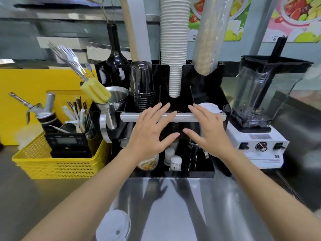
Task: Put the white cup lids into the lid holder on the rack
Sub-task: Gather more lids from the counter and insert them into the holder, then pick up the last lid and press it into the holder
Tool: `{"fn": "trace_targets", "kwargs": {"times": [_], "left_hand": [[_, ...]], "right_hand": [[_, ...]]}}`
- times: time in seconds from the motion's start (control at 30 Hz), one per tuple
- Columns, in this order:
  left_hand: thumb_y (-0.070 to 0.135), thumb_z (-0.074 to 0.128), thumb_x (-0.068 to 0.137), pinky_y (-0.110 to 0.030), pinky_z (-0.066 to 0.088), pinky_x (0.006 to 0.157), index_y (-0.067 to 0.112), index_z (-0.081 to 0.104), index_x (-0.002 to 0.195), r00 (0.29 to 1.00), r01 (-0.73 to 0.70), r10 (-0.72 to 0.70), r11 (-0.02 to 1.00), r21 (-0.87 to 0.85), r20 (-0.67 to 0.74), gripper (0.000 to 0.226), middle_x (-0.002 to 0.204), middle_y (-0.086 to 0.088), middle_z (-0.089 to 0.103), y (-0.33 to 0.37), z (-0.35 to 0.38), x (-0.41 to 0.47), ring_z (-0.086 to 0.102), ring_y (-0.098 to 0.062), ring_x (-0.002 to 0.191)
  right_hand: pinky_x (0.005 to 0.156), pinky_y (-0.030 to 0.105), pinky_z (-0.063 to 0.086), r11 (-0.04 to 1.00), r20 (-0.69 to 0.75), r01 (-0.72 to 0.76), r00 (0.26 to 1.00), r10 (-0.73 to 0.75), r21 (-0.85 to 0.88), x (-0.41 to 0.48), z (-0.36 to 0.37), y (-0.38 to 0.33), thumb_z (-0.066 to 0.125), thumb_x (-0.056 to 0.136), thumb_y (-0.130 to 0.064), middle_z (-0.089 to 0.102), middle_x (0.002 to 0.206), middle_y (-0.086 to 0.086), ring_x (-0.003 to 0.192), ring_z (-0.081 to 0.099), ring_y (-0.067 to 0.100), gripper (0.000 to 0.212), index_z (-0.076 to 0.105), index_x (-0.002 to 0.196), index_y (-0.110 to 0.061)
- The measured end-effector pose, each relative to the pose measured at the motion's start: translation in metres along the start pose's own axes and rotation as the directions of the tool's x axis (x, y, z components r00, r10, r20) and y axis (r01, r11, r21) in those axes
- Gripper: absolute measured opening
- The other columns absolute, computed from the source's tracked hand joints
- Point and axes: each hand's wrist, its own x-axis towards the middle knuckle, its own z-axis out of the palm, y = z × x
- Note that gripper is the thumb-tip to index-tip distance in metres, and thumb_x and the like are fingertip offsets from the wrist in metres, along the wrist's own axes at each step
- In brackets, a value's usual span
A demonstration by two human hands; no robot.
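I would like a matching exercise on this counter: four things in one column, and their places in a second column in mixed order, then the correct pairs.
Things:
1. blender
2. yellow basket
3. stack of white cups
4. white lids

Places:
A. on the steel counter, nearest the camera
B. left of the black rack
C. right of the black rack
D. standing in the rack's middle slot

Pairs: 1-C, 2-B, 3-D, 4-A

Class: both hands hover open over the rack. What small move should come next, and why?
Probably the left hand should drop back to the white lids on the counter near the bottom edge. Both hands are empty, and the right hand is farther from them.
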Motion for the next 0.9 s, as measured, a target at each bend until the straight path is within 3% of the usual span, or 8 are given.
{"fn": "trace_targets", "kwargs": {"times": [0.2,0.3,0.4,0.53,0.63,0.73,0.8,0.9], "left_hand": [[0.064,0.030,0.086,-0.031,0.012,0.111,0.026,0.036,0.138,0.963,0.249,-0.250,0.968,0.018,0.101,0.064,0.148,0.002,0.036,-0.017,-0.027,-0.108,0.022,-0.014,0.138],[0.065,0.032,0.083,-0.038,0.018,0.113,0.027,0.032,0.140,0.908,0.375,-0.378,0.925,0.051,0.181,0.069,0.149,0.004,0.034,-0.024,-0.032,-0.156,0.022,-0.014,0.139],[0.074,0.028,0.079,-0.039,0.015,0.115,0.026,0.024,0.143,0.821,0.481,-0.476,0.874,0.066,0.314,0.080,0.151,0.006,0.029,-0.028,-0.031,-0.200,0.017,-0.013,0.140],[0.083,0.028,0.069,-0.036,0.010,0.113,0.023,0.014,0.145,0.670,0.595,-0.546,0.800,0.075,0.502,0.097,0.154,0.001,0.021,-0.030,-0.029,-0.244,0.009,-0.015,0.142],[0.066,0.052,0.077,-0.035,0.009,0.114,0.020,0.011,0.145,0.543,0.663,-0.594,0.737,0.132,0.593,0.092,0.155,-0.001,0.018,-0.029,-0.025,-0.266,0.008,-0.017,0.142],[0.059,0.058,0.077,-0.036,0.011,0.114,0.020,0.010,0.145,0.465,0.720,-0.624,0.679,0.142,0.628,0.092,0.155,-0.002,0.019,-0.031,-0.018,-0.282,0.009,-0.019,0.142],[0.056,0.060,0.077,-0.032,0.013,0.111,0.020,0.014,0.144,0.461,0.737,-0.611,0.668,0.107,0.644,0.089,0.153,0.000,0.024,-0.030,-0.014,-0.286,0.013,-0.018,0.141],[0.047,0.065,0.078,-0.023,0.016,0.097,0.030,0.028,0.137,0.528,0.755,-0.593,0.655,-0.017,0.608,0.072,0.135,0.016,0.039,-0.024,-0.014,-0.284,0.027,-0.012,0.132]], "right_hand": [[0.102,0.024,0.013,0.992,0.230,0.080,0.968,-0.100,0.095,-0.051,0.062,-0.068,0.044,0.081,-0.057,0.031,0.151,0.005,0.132,0.027,0.013,0.075,0.028,0.143,-0.019],[0.107,0.027,0.010,0.983,0.436,0.041,0.892,-0.118,0.181,-0.076,0.095,-0.100,0.040,0.077,-0.065,0.008,0.158,-0.001,0.141,0.016,0.016,0.086,0.012,0.147,-0.024],[0.113,0.033,0.008,0.979,0.606,0.027,0.782,-0.148,0.203,-0.094,0.119,-0.124,0.049,0.083,-0.058,-0.004,0.159,-0.001,0.144,0.007,0.017,0.089,0.000,0.148,-0.022],[0.115,0.036,0.009,0.974,0.725,0.002,0.668,-0.169,0.225,-0.109,0.143,-0.147,0.054,0.083,-0.052,0.001,0.159,0.002,0.144,0.010,0.018,0.090,0.000,0.148,-0.019],[0.116,0.038,0.012,0.973,0.776,0.004,0.603,-0.186,0.230,-0.115,0.156,-0.159,0.054,0.084,-0.047,0.007,0.159,0.003,0.144,0.011,0.018,0.086,0.003,0.148,-0.019],[0.114,0.037,0.015,0.972,0.826,-0.029,0.534,-0.182,0.233,-0.120,0.163,-0.168,0.056,0.084,-0.044,0.014,0.158,0.001,0.141,0.017,0.020,0.083,0.007,0.147,-0.019],[0.112,0.037,0.017,0.973,0.842,-0.049,0.512,-0.169,0.225,-0.123,0.167,-0.171,0.056,0.084,-0.044,0.017,0.157,0.001,0.139,0.021,0.022,0.080,0.012,0.146,-0.019],[0.109,0.035,0.020,0.971,0.829,-0.064,0.535,-0.162,0.230,-0.125,0.171,-0.170,0.057,0.083,-0.040,0.024,0.154,0.001,0.135,0.026,0.023,0.074,0.020,0.143,-0.019]]}}
